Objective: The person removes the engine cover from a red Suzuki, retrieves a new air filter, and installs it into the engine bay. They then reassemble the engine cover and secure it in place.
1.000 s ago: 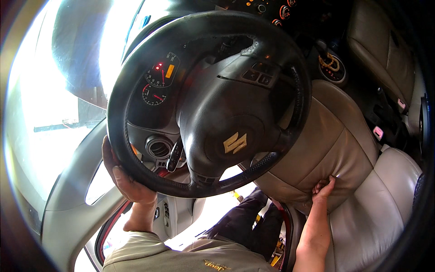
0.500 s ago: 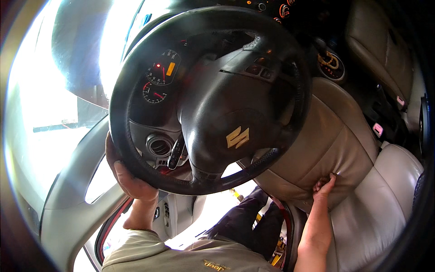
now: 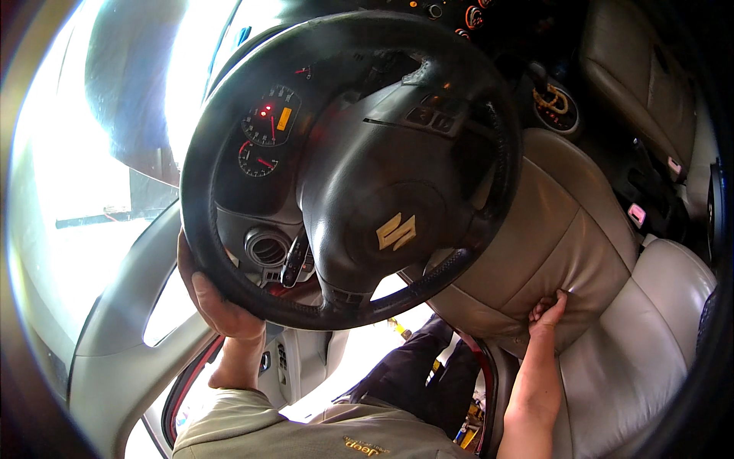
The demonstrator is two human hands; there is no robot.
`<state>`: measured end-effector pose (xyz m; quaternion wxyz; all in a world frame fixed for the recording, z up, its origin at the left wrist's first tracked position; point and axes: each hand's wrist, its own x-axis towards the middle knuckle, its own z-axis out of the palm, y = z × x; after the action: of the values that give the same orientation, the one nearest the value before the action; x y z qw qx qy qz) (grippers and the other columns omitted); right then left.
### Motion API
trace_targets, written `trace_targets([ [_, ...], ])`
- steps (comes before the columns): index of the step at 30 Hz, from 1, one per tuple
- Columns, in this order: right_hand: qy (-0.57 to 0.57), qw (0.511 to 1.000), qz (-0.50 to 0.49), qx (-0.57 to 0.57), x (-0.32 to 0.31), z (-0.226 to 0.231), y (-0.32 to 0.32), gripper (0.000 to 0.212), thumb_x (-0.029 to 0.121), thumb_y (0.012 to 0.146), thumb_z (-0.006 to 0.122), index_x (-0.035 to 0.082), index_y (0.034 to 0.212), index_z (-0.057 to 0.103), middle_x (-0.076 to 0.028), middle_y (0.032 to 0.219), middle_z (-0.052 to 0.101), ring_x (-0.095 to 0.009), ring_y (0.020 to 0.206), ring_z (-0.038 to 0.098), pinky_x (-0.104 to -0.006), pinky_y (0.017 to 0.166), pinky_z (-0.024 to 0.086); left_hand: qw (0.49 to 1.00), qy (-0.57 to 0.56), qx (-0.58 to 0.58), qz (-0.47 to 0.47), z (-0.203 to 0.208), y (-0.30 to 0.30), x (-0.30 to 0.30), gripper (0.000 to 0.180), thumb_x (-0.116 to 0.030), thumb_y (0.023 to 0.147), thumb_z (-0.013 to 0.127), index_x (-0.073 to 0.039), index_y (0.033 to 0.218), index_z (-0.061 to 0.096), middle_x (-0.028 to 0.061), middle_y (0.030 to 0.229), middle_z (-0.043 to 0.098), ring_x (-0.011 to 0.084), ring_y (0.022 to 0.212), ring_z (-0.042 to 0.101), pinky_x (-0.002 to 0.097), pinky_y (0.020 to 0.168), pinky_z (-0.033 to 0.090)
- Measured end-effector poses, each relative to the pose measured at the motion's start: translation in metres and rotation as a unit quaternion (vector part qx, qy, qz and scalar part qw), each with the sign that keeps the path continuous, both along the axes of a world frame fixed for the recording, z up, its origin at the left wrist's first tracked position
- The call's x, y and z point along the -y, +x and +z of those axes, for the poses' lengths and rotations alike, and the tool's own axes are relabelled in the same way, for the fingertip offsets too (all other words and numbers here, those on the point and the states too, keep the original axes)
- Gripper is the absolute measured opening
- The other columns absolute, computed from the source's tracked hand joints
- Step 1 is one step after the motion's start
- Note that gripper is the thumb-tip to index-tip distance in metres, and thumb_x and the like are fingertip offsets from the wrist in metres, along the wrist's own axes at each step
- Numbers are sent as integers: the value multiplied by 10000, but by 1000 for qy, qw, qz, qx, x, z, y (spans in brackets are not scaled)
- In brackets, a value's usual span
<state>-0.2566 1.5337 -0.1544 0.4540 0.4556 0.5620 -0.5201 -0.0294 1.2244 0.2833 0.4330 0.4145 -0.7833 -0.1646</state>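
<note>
My left hand (image 3: 224,306) is wrapped round the lower left rim of a black steering wheel (image 3: 279,307), thumb on the near side. The wheel is turned, so its spokes stand at a slant, and a gold-coloured emblem (image 3: 396,232) marks its hub. Resting on the brown leather driver's seat (image 3: 566,222) is my right hand (image 3: 547,312), its fingers curled in and no object visible in them. Behind the wheel the instrument cluster (image 3: 267,122) glows with red needles, red warning lights and an orange display.
A stalk (image 3: 294,260) and a round air vent (image 3: 267,249) lie behind the wheel's left side. The gear lever (image 3: 552,101) stands beyond the seat, near pink-red belt buckles (image 3: 637,214). At lower left is the open door (image 3: 302,367), beside the pale windscreen pillar (image 3: 126,306).
A second red warning light shows on the instrument cluster. The view has shifted slightly; both hands keep their places on the wheel and the seat.
</note>
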Motion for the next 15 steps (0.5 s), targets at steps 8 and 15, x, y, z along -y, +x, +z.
trace_targets([
  [8,-2,1000,-2,-8,-5,-9,0,506,599,767,538,163,546,409,15,416,328,-146,344,284,-303,371,226,999,-33,25,21,0,-4,1,650,-371,954,239,115,1370,355,217,1291,482,295,1225,468,395,1037,340],
  [15,14,1000,-7,-11,0,-3,0,505,588,785,523,162,543,400,12,415,331,-147,344,290,-299,366,225,998,-48,33,12,-2,1,4,634,-345,957,227,123,1363,362,232,1291,486,308,1227,470,404,1044,335],
])
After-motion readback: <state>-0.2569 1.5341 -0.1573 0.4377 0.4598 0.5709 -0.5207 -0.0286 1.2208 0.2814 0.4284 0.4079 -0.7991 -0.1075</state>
